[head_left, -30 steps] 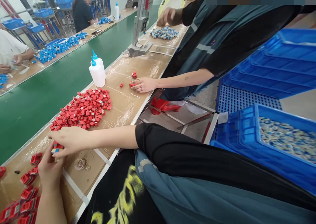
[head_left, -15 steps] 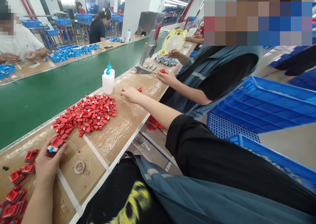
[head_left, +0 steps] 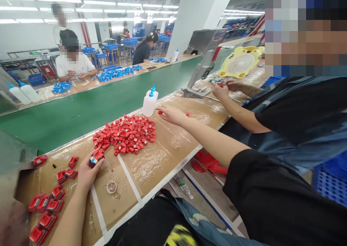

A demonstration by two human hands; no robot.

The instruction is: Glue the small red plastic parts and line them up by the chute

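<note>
Since loose red parts [head_left: 126, 134] are heaped at 2 o'clock from the left hand [head_left: 88, 172], I'd guess loads is left; the red blocks [head_left: 47, 220] at 8 o'clock seem done; that hand pinches a blue-and-yellow-marked piece [head_left: 96, 157]; the right arm [head_left: 214, 141] is stretched out, right hand [head_left: 172, 115] palm-down; can't tell if it's gripping the red bit [head_left: 160, 112] by its fingertips.

The parts heap [head_left: 126, 134] lies on the table [head_left: 151, 168] between left hand [head_left: 87, 172] and bottles [head_left: 149, 105].
</note>
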